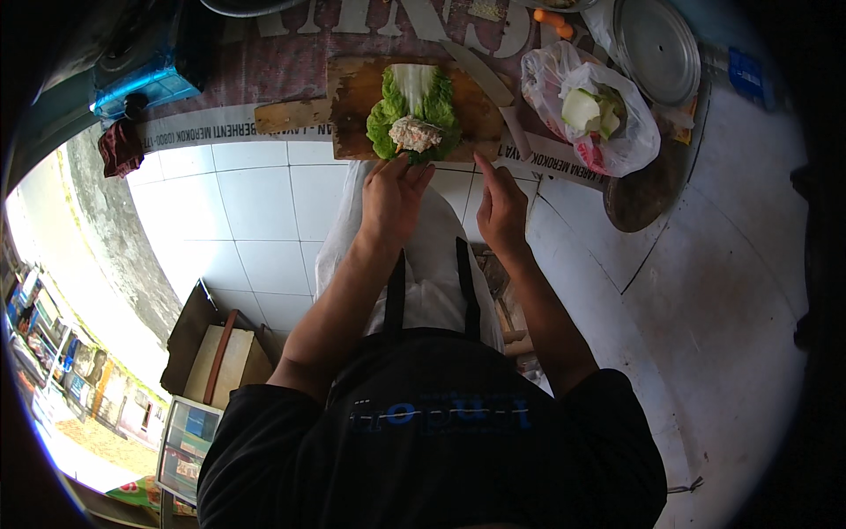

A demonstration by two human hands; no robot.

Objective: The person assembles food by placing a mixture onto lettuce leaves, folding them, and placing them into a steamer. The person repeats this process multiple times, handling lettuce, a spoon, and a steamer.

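Observation:
A ruffled green leaf with a broad white rib [412,81], looking like napa cabbage or lettuce, lies spread on a wooden cutting board [351,88]. A mound of pale, orange-flecked filling [416,134] rests on its near end. My left hand [390,201] has its fingers closed on the leaf's near edge, just below the filling; the fingertips are partly hidden. At the board's near right corner is my right hand [504,208], its index finger stretched out and the others bent. It holds nothing I can see.
A knife [480,75] lies along the board's right side, its handle toward me. Farther right sit a plastic bag with pale green vegetable pieces [592,113] and a round metal lid [656,48]. Orange carrot pieces [553,19] lie behind. A blue stove [145,88] stands at left.

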